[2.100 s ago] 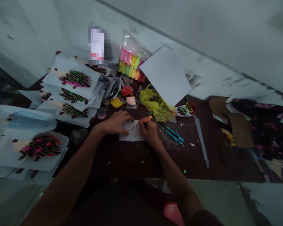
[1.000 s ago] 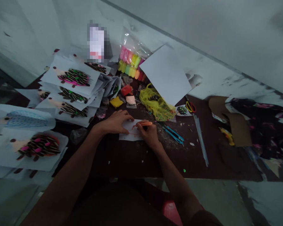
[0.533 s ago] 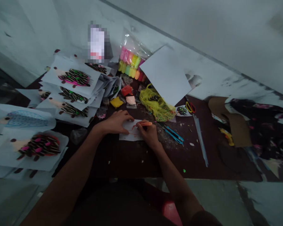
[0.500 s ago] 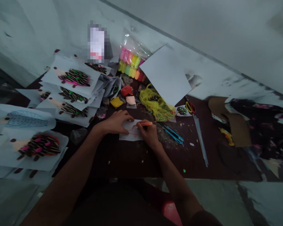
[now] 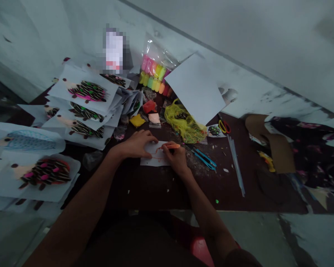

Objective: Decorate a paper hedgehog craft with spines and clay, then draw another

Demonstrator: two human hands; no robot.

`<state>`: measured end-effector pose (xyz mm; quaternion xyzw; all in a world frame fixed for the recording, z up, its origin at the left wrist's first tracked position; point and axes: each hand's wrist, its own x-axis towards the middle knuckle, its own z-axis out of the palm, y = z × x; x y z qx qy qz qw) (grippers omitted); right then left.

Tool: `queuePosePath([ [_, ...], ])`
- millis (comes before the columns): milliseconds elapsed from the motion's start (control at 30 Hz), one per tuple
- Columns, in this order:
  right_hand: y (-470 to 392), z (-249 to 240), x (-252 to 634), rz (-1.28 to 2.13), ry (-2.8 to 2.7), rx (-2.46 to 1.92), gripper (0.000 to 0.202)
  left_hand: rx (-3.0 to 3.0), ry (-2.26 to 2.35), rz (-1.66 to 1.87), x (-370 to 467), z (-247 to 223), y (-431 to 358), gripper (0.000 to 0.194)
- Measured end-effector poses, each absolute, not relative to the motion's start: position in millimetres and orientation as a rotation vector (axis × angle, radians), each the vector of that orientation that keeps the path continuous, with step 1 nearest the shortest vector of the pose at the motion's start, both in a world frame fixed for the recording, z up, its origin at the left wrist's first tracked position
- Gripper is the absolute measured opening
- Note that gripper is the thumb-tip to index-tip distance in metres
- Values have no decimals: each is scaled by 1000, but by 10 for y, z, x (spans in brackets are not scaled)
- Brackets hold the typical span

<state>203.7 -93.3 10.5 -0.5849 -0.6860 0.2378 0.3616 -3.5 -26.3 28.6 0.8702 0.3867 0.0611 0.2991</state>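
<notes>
A small white paper [image 5: 156,160] with orange lines drawn on it lies on the dark table [image 5: 144,189] between my hands. My left hand [image 5: 138,144] rests on the paper's left side, its thumb and fingers spread apart, holding nothing. In my right hand [image 5: 176,157] is an orange marker [image 5: 172,146], gripped with its tip down at the paper. Just right of that hand lie blue scissors [image 5: 204,158]. Behind the paper are a yellow clay piece [image 5: 137,120], a pale pink one [image 5: 154,118] and a red one [image 5: 149,106].
Stacked hedgehog pictures [image 5: 85,91] fill the left side. A yellow-green net bag [image 5: 183,124], a large white sheet [image 5: 196,89] and a bag of coloured clay [image 5: 156,74] stand behind. Clear sticks [image 5: 236,167], red-yellow scissors [image 5: 224,126] and a yellow glue gun [image 5: 267,160] lie right.
The orange line near the marker tip looks slightly longer towards the left. My hands have hardly moved.
</notes>
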Motion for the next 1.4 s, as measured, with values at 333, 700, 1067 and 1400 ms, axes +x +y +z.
queuePosePath([
  [333,-917,63,2155,434,-1729,-1684,31,2293,1024,127,-34,330,-261,59],
  [700,-960,104,2207,343,-1684,-1786,32,2299,1025,139,-35,312,-259,57],
  [1067,-969,109,2236,326,-1685,-1774,30,2296,1011,130,-46,321,-257,58],
  [1400,-976,75,2275,309,-1668,-1811,30,2296,1020,115,-38,329,-255,59],
])
